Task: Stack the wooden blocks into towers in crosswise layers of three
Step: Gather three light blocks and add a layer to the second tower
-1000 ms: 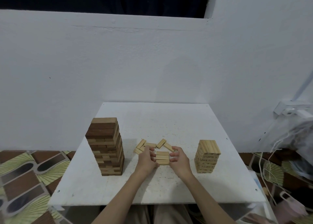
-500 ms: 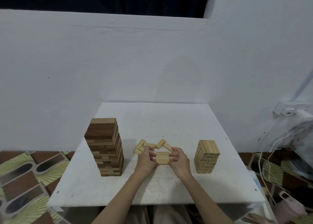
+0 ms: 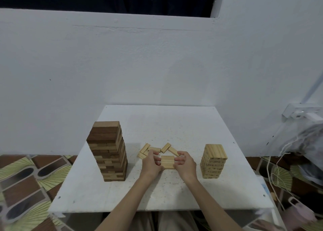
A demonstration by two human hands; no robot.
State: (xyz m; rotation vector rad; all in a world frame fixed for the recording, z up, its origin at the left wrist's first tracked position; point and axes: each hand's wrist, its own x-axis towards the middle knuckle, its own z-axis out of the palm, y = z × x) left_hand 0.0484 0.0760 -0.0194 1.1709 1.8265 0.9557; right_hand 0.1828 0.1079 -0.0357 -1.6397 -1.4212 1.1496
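Hands square a new low stack (image 3: 167,162) mid-worktop: left hand (image 3: 151,164) and right hand (image 3: 185,164) pinching its sides; loose blocks (image 3: 158,149) likely next.

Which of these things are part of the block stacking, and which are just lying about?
Part of the job: left hand and right hand squeezing the small block stack; loose blocks; dark tower; pale tower; white table.

Lying about: plastic bag; cords; patterned mat.
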